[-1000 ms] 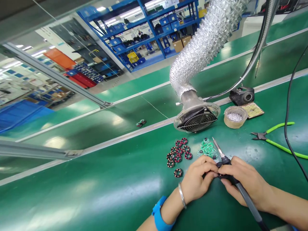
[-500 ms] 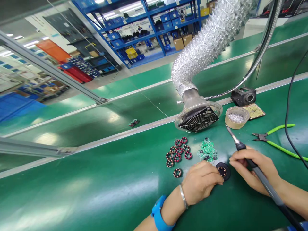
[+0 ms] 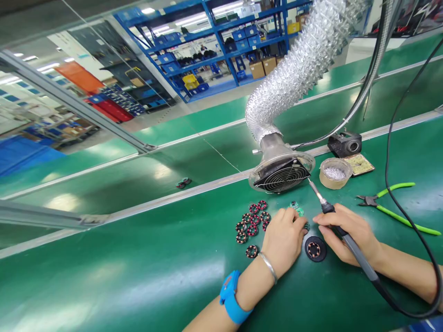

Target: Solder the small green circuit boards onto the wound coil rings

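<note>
My right hand (image 3: 349, 233) grips a soldering iron (image 3: 360, 258) like a pen, its bare metal tip pointing up and left near the fan's corner. Over the small pile of green circuit boards (image 3: 300, 212) sits my left hand (image 3: 284, 237), fingers bent together and covering much of the pile. A board edge shows beside the fingertips; what they pinch is hidden. Just below, between the hands, a black disc with a copper-wound ring (image 3: 314, 249) in its centre lies on the bench. Several red-and-black wound rings (image 3: 254, 219) lie left of my left hand, one lower ring (image 3: 252, 251) apart.
Behind the parts stands a fume extractor fan (image 3: 284, 177) on a silver flexible duct (image 3: 287, 87). To its right are a tub of bright metal bits (image 3: 334, 174), a yellow sponge tray (image 3: 360, 164) and a black iron holder (image 3: 346, 144). Green-handled cutters (image 3: 394, 212) lie right, near a looping black cable (image 3: 387, 161).
My left hand has moved off the black disc, up onto the circuit boards. My right hand, still with the soldering iron, has shifted slightly left and up. The view has shifted a little.
</note>
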The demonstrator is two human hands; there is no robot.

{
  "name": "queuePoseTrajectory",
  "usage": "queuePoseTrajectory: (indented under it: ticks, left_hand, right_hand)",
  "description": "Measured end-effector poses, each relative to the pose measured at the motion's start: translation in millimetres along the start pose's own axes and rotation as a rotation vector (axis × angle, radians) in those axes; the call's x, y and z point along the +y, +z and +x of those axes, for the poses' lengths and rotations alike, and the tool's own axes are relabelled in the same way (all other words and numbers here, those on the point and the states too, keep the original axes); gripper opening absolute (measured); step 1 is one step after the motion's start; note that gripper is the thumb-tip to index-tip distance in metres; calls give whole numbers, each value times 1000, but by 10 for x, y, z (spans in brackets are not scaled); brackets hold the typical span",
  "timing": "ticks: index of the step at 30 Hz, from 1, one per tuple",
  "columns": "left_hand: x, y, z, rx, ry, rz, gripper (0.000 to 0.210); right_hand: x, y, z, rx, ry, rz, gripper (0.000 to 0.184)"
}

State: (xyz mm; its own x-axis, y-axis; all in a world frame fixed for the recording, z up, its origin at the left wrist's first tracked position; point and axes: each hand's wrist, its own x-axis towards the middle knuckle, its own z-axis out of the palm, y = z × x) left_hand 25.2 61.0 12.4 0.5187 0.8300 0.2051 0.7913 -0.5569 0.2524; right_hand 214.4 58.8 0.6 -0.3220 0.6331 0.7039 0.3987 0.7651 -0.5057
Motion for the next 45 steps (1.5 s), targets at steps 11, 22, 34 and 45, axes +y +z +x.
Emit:
queuePoseTrajectory:
  ticks: [11,22,34,45]
  left_hand:
    - [202,-100,-97,-29,-585,-1164,15]
    - [-120,80,-436,194,439,-307,21]
    - [-124,70,-478,188,257,-451,20]
    - [-50,99,-428,117,52,-748,9]
  right_hand:
    - [-197,29,-54,-26,-73,-40,25]
    - [-102,-133,-45,-388,25,202,30]
    - [-51,-102,-96,-568,-24,169,39]
    - [-50,-77,-68,-483,37,286,36]
